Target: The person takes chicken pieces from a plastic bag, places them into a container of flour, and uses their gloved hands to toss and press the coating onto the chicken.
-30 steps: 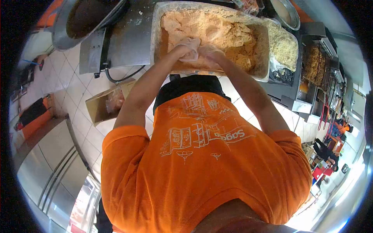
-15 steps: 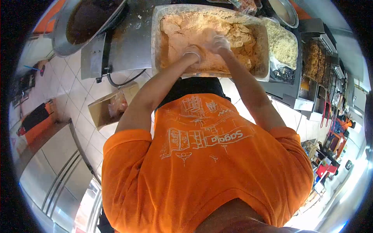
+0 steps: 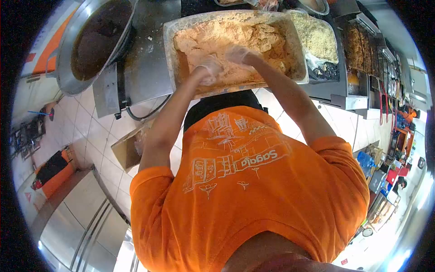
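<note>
A large clear tray (image 3: 168, 50) on the steel counter holds a heap of orange-tan crumbly mixture (image 3: 244, 34). Both my hands wear thin clear gloves and are down in the mixture at the tray's near side. My left hand (image 3: 208, 68) is curled around a clump of the mixture near the front wall. Just to its right and a little farther in, my right hand (image 3: 238, 54) presses on the heap with its fingers spread. My orange shirt fills the lower half of the view.
A big metal pan (image 3: 68, 68) of dark liquid stands at the left of the counter (image 3: 145, 54). A second tray of pale crumbs (image 3: 317, 38) adjoins on the right, with more food bins (image 3: 355, 47) beyond it. An open cardboard box (image 3: 127, 152) lies on the tiled floor.
My hands were together at the tray's front a second ago, then reached into the heap. Now they have pulled back slightly toward the near side. The view has tilted.
</note>
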The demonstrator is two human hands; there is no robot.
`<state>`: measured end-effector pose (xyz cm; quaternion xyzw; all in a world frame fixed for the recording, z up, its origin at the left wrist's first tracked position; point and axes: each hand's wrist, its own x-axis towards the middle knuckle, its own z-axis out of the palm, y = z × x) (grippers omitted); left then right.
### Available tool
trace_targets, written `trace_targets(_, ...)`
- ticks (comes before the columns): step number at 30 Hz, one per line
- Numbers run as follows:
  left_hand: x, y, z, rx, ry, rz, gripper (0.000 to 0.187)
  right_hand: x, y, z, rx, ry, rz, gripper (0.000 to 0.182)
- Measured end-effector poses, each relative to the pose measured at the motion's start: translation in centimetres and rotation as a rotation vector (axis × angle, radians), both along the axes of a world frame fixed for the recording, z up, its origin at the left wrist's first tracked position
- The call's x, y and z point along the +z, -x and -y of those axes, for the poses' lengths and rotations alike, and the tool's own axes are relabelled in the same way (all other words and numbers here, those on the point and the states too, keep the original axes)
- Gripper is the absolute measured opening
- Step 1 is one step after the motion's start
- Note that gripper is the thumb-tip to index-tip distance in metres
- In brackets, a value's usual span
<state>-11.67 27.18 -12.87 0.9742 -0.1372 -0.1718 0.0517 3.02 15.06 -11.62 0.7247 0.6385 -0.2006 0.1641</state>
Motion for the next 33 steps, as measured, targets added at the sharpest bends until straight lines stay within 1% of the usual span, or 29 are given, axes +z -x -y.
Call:
trace_targets(1,1.9,0.6,-0.6,-0.002,0.004,-0.003,0.027,0.7,-0.3,-0.4,0.022,0.040,0.009,0.033)
trace_targets(3,5.1,1.6,-1.7,0.848,0.435,-0.116,0.038,-0.4,-4.2,1.1,-0.132,-0.599,-0.559,0.031)
trace_targets(5,6.4,2.4,-2.7,1.050,0.418,0.162,0.052,4.2,-6.4,1.0,-0.542,-0.329,-0.885,0.031)
trace_targets(6,6.8,2.5,-3.3,1.049,0.425,0.154,0.052,5.6,-7.4,1.4,-0.549,-0.321,-0.884,0.031)
trace_targets(8,7.6,2.3,-4.3,1.118,0.428,0.291,0.064,7.7,-9.4,2.4,-0.604,-0.378,-0.610,0.030)
trace_targets(9,8.4,2.1,-3.6,1.118,0.435,0.285,0.064,9.5,-9.4,2.9,-0.608,-0.370,-0.607,0.030)
trace_targets(11,11.4,2.2,-0.8,1.091,-0.131,0.344,0.052,13.3,-8.1,4.3,-0.549,-0.554,-0.020,0.032)
trace_targets(12,13.7,2.2,0.6,1.038,-0.056,0.171,0.045,13.9,-8.0,4.3,-0.674,-0.455,0.004,0.035)
trace_targets(13,12.6,1.8,1.2,0.995,0.065,-0.015,0.042,12.3,-7.9,4.6,-0.670,-0.457,0.003,0.035)
trace_targets(14,11.1,1.5,1.8,0.942,0.186,-0.200,0.039,9.5,-7.3,5.4,-0.560,-0.277,-0.162,0.039)
trace_targets(15,11.2,1.7,3.0,0.858,0.208,-0.264,0.034,7.9,-7.1,5.9,-0.448,-0.095,-0.323,0.043)
trace_targets(16,11.2,2.1,4.2,0.770,0.230,-0.330,0.030,8.2,-4.7,5.6,-0.449,0.043,-0.280,0.046)
trace_targets(17,8.5,1.8,4.5,0.763,0.228,-0.328,0.030,8.3,-1.6,5.3,-0.445,0.115,-0.203,0.046)
trace_targets(18,4.1,1.1,4.5,0.588,0.134,-0.351,0.026,8.5,1.4,4.9,-0.435,0.189,-0.127,0.047)
trace_targets(19,1.9,0.2,4.3,0.495,0.086,-0.363,0.024,7.2,3.0,5.0,-0.424,0.200,-0.020,0.047)
trace_targets(20,-0.2,-0.8,4.1,0.401,0.040,-0.370,0.022,6.0,3.3,4.7,-0.433,0.200,-0.019,0.047)
trace_targets(22,-1.7,-1.6,4.2,0.557,0.559,-0.356,0.018,3.0,3.4,4.7,-0.324,0.061,-0.351,0.043)
trace_targets(23,-2.0,-1.6,4.6,0.552,0.554,-0.360,0.018,-1.2,2.7,5.8,-0.329,0.056,-0.356,0.043)
trace_targets(24,-1.9,-1.9,4.8,0.536,0.546,-0.266,0.020,-6.6,1.4,6.9,-0.104,-0.224,-0.546,0.040)
trace_targets(27,-1.5,-3.1,5.9,0.485,0.527,0.023,0.031,-3.3,-1.1,5.6,-0.196,0.182,-0.566,0.033)
trace_targets(28,-1.4,-3.0,6.8,0.469,0.528,0.107,0.035,-4.4,-2.7,8.2,-0.364,-0.027,-0.626,0.031)
trace_targets(29,0.3,-3.2,7.5,0.471,0.533,0.101,0.035,-5.3,-3.9,10.4,-0.530,-0.235,-0.679,0.030)
trace_targets(30,3.6,-3.9,8.0,0.331,0.519,0.081,0.034,-1.4,-5.0,10.9,-0.497,-0.101,-0.579,0.026)
trace_targets(31,5.4,-4.6,8.6,0.190,0.503,0.060,0.034,4.7,-5.8,10.8,-0.460,0.029,-0.480,0.023)
trace_targets(32,4.0,-5.5,9.6,0.193,0.503,0.057,0.034,8.3,-6.1,11.4,-0.317,0.016,-0.319,0.024)
trace_targets(33,1.4,-6.7,10.6,0.185,0.421,-0.117,0.034,10.1,-6.6,12.2,-0.173,0.000,-0.159,0.025)
